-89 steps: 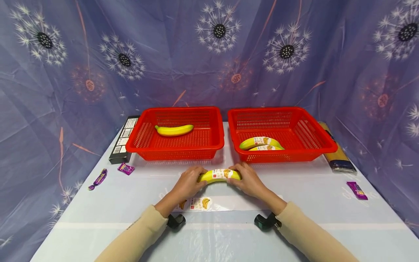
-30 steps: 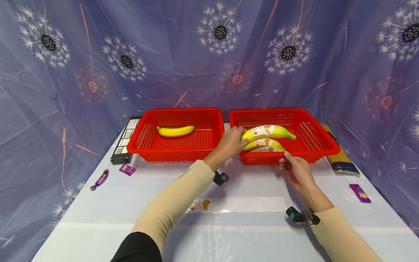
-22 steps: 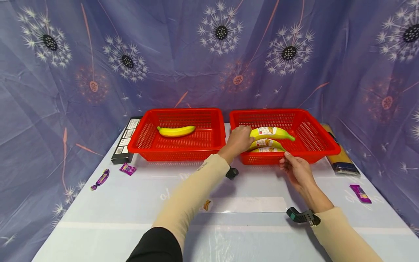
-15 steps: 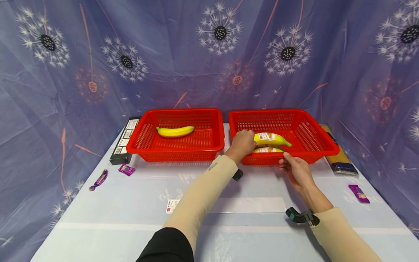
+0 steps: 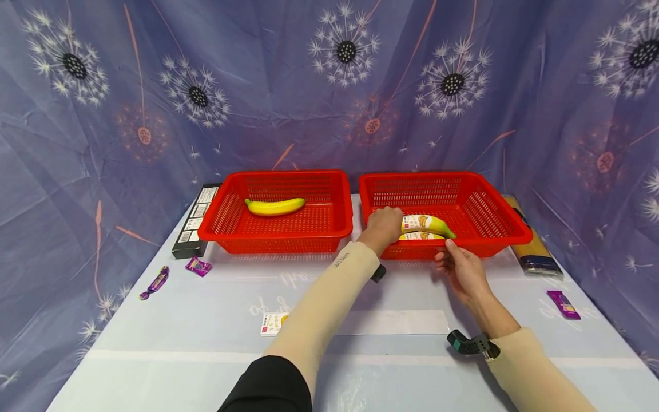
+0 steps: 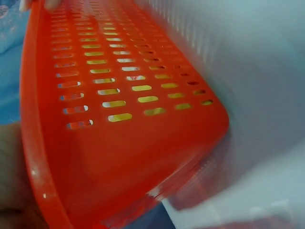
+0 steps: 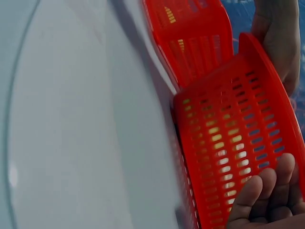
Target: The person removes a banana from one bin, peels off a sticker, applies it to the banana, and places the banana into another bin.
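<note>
My left hand (image 5: 383, 226) reaches into the right red basket (image 5: 507, 229) and grips the left end of a labelled banana (image 5: 428, 223). That banana lies low on top of another labelled banana (image 5: 419, 236). My right hand (image 5: 455, 262) rests against the basket's front wall, thumb tip at the rim. In the right wrist view its fingertips (image 7: 267, 198) lie on the right red basket (image 7: 228, 143). The left wrist view shows only the right red basket's slotted wall (image 6: 124, 119), blurred, with yellow showing through the slots. An unlabelled banana (image 5: 274, 206) lies in the left red basket (image 5: 278, 236).
A strip of clear film (image 5: 401, 322) and a small label (image 5: 273, 323) lie on the table near me. A black box (image 5: 193, 226) sits left of the baskets, a long packet (image 5: 532, 246) right of them. Purple sweets (image 5: 198, 266) (image 5: 154, 281) (image 5: 563, 303) lie at both sides.
My left hand carried the labelled banana from the table's middle into the right basket and lowered it onto the other banana. My right hand let go and moved to the basket's front.
</note>
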